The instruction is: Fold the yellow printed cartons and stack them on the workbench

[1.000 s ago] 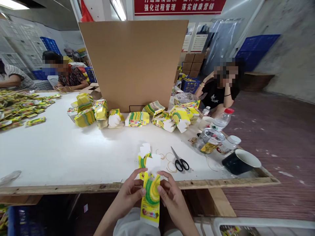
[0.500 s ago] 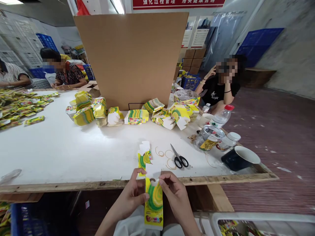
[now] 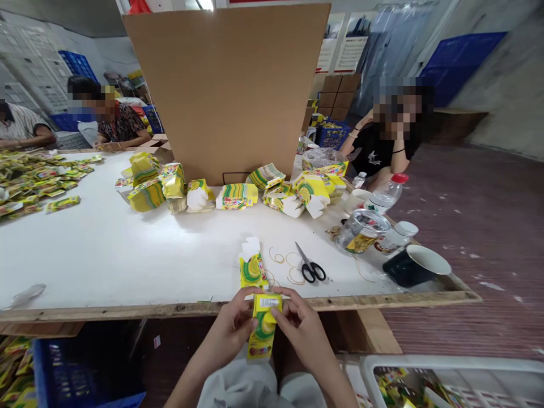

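Observation:
Between both hands, over my lap at the table's front edge, is a small yellow-green carton (image 3: 262,334) with a barcode on its top flap. My left hand (image 3: 236,326) grips its left side, thumb on the front. My right hand (image 3: 296,323) is closed on the right side, its thumb pressing by the barcode flap. Just beyond them lies another flat yellow carton (image 3: 252,270) with white flaps. Black-handled scissors (image 3: 311,267) and several rubber bands (image 3: 295,276) lie to its right.
Carton stacks (image 3: 236,196) line the foot of a tall cardboard sheet (image 3: 225,90). A dark mug (image 3: 414,266), clear jar (image 3: 361,231) and bottles stand at the right edge. Filled packets (image 3: 42,178) are heaped at left. A white crate (image 3: 459,362) sits low right. Other people sit around the table.
The carton's white top flap has been folded over, so a barcode now faces me. Both hands have come closer together around its top, and the view has tilted slightly down.

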The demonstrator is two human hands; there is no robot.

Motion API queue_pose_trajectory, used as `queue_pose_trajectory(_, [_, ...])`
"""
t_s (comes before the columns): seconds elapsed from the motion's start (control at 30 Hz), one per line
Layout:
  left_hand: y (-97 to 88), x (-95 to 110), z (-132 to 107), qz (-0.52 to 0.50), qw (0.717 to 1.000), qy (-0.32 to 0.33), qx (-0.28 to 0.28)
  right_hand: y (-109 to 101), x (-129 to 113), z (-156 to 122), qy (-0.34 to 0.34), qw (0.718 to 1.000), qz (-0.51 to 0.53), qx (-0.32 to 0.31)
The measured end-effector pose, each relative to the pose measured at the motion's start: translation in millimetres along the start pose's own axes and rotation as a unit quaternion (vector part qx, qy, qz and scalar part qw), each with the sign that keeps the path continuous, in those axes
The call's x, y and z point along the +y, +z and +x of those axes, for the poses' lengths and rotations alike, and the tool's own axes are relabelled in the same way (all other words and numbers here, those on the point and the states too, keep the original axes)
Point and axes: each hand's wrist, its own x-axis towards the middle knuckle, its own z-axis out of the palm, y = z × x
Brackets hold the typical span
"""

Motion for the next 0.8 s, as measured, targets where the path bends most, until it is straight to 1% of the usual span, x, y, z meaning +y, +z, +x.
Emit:
queue_pose_trajectory(0.07, [1.2, 1.1, -0.4, -0.004, 1.000, 0.009, -0.015, 2.2, -0.4, 0.4, -0.006, 0.999, -0.033, 0.008])
queue_pose_trajectory(0.13, [2.1, 1.4, -0.2, -0.024, 0.999, 0.005, -0.020, 4.7, -1.4, 0.4, -0.018, 0.998, -0.064, 0.018])
queue_pose_trajectory(0.3, [3.8, 0.1, 1.7, -0.073, 0.997, -0.028, -0.004, 8.2, -4.6, -2.5, -0.033, 0.995, -0.091, 0.020])
queue_pose_trajectory(0.4, [3.3, -0.4, 2.4, -0.079, 0.996, -0.029, -0.005, 4.2, -4.0, -5.2, -0.041, 0.996, -0.079, 0.025])
queue_pose_trajectory(0.5, [4.9, 0.1, 3.4, -0.082, 0.996, -0.022, -0.016, 0.6, -2.5, -6.5, -0.055, 0.995, -0.047, 0.063])
queue_pose_trajectory(0.57, [9.7, -0.1, 4.5, -0.077, 0.997, -0.019, -0.019, 1.1, -3.2, -6.1, -0.057, 0.996, -0.010, 0.074])
queue_pose_trajectory(0.63, [17.1, -1.7, 5.8, -0.072, 0.997, -0.017, -0.021, 0.1, -5.7, -6.8, -0.051, 0.996, 0.029, 0.064])
queue_pose_trajectory(0.7, [23.6, -5.0, 7.2, -0.054, 0.998, -0.007, -0.023, -11.1, -7.3, -12.4, -0.044, 0.997, 0.035, 0.058])
queue_pose_trajectory(0.73, [25.0, -6.8, 8.1, -0.038, 0.999, -0.001, -0.021, -23.2, -6.6, -18.2, -0.042, 0.997, 0.012, 0.061])
queue_pose_trajectory(0.77, [24.6, -8.5, 9.0, -0.016, 1.000, 0.006, -0.016, -40.2, -4.4, -26.4, -0.036, 0.996, -0.030, 0.069])
queue_pose_trajectory(0.8, [22.0, -9.9, 10.2, 0.015, 1.000, 0.015, -0.004, -61.4, -0.8, -36.8, -0.030, 0.992, -0.088, 0.082])
